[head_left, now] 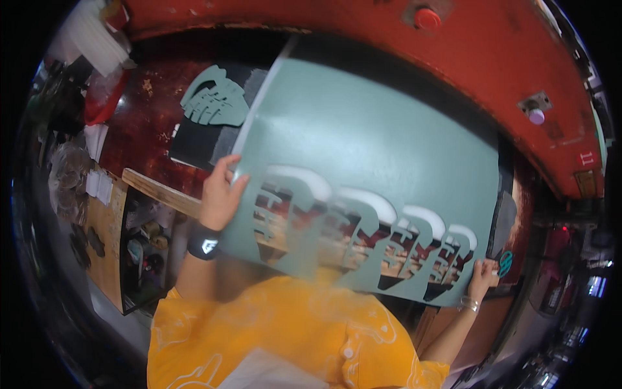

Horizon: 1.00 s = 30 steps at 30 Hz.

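The smooth green sheet (363, 129) lies at two o'clock from the worker's left hand (221, 193), ten o'clock from the right hand (483, 275), its long axis running roughly ten to four. Both hands touch it: the left pinches its nine-o'clock edge, the right its four-o'clock corner. Curved, slotted openings (424, 220) pierce its six-o'clock margin.

The head view, a wide fisheye, looks down from above the wearer's yellow shirt (278, 324), across the table's (152, 123) near edge toward a red housing (476, 68) at its far edge; it is near enough that a green sheet (369, 129) fills the middle; the near edge slopes down rightward.
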Tool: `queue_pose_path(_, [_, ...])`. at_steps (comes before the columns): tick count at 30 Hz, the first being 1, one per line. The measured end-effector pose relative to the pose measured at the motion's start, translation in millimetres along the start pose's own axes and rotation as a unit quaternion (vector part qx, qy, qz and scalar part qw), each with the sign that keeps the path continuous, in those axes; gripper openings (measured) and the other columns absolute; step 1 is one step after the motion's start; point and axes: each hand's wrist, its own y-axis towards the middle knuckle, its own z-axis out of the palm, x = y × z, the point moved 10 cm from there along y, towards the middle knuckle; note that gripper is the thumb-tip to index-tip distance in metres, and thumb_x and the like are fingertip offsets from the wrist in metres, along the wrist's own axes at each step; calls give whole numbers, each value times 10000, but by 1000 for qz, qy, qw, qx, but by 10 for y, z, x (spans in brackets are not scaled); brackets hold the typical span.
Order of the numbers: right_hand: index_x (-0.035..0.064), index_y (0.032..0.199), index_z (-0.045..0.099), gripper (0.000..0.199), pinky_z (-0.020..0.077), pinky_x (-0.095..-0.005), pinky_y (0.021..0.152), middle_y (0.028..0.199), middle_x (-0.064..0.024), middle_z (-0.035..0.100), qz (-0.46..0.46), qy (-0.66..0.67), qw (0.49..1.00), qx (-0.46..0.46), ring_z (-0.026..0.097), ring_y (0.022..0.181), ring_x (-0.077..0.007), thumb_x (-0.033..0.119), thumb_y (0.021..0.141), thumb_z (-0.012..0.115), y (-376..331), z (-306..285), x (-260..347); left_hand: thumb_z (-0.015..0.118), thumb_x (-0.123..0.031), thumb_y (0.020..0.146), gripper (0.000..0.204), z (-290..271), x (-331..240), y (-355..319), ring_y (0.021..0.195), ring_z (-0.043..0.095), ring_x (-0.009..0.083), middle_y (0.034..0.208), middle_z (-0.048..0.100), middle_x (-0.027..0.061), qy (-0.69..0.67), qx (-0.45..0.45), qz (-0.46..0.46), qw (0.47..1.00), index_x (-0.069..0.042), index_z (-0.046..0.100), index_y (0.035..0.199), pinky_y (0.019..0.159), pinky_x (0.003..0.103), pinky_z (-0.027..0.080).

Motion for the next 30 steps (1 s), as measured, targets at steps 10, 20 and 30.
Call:
queue_pose_path(10, [-30, 1092, 599, 252, 493, -282, 815, 990, -78, 660, 26, 70, 993, -95, 621, 890, -167, 116, 887, 592, 213, -393, 42, 660, -25, 755, 263, 566, -931, -318, 752, 532, 217, 840, 539, 92, 6, 16, 177, 984, -22, 612, 1013, 706, 313, 453])
queue_pose_path(20, [72, 1065, 656, 264, 503, -324, 750, 863, -103, 632, -68, -31, 937, -340, 620, 762, -220, 132, 809, 639, 2192, -2991, -858, 573, -63, 889, 118, 3273, -1909, -1229, 784, 538, 135, 895, 596, 56, -130, 425, 112, 889, -13, 590, 994, 725, 264, 436])
queue_pose_path(30, [111, 1321, 481, 583, 430, -411, 936, 1062, -190, 612, -82, -84, 918, -379, 542, 1075, -361, 116, 745, 571, 5019, -5070, -1498, 569, -230, 906, 256, 3939, -2560, -1623, 843, 585, 323, 949, 628, 186, 238, -39, 141, 960, 6, 615, 992, 784, 403, 470])
